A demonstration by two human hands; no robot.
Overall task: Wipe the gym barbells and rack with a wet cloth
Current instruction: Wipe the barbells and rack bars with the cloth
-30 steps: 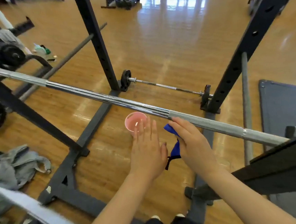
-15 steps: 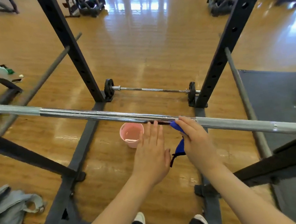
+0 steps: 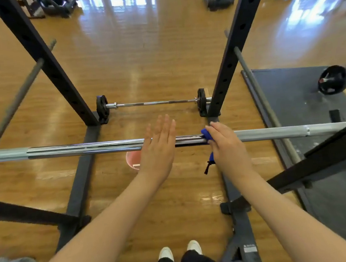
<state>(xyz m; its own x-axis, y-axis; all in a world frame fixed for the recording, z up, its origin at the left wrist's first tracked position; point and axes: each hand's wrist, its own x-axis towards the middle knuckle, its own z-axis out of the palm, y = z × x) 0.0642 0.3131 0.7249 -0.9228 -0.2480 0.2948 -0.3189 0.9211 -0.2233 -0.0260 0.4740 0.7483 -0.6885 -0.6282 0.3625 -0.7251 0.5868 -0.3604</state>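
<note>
Two hands: right hand [image 3: 228, 146] grips blue cloth [image 3: 206, 135] on chrome barbell [image 3: 85, 148]; left hand [image 3: 159, 147] flat, fingers straight.

I note the barbell [image 3: 85, 148] running left to right across the view, resting on the rack [image 3: 231, 47], whose two uprights stand behind it, one left, one right. My right hand [image 3: 227, 148] sits on the bar right of centre, with the cloth [image 3: 206, 133] between its fingers [image 3: 214, 127] and the bar; a cloth end hangs below. My left hand [image 3: 159, 149] lies flat over the bar just left of it. A cup [image 3: 133, 160] stands on the floor [image 3: 140, 60] beneath the bar, partly hidden by the left hand. A second barbell [image 3: 152, 102] lies on the floor between the uprights' feet. A mat [image 3: 292, 102] lies to the right, with a weight plate [image 3: 333, 80] on it.
</note>
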